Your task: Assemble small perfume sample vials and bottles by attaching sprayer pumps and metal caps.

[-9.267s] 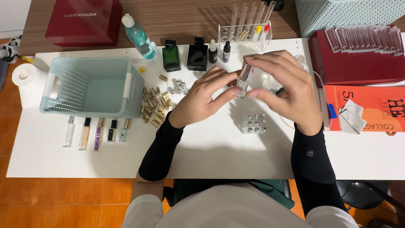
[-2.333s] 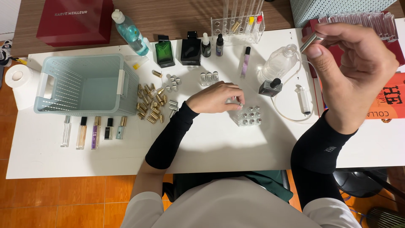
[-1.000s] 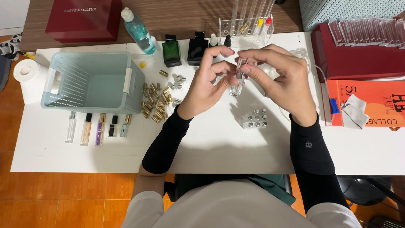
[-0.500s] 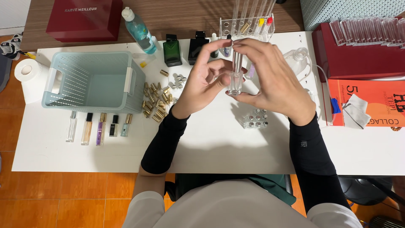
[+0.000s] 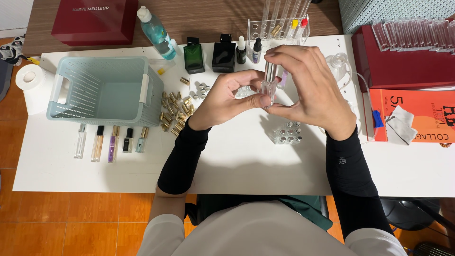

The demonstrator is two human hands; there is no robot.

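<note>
1. Both hands meet above the table [image 5: 246, 161], holding a small clear vial [image 5: 269, 85] upright between them.
2. Left hand [image 5: 230, 97] pinches the vial's base with thumb and fingers.
3. Right hand [image 5: 310, 90] curls over its silver top.
4. Vial cluster [image 5: 288, 132] sits just below; basket [image 5: 102, 90] and gold caps [image 5: 175, 111] lie left.

Bright, even indoor light falls from above onto the white table [image 5: 246, 161], which shows no harsh glare. Soft shadows lie under both hands and beside the pale blue basket [image 5: 102, 87]. The picture is sharp in the middle; straight table edges bow slightly toward the corners, and the orange floor [image 5: 71, 223] looks dimmer
</note>
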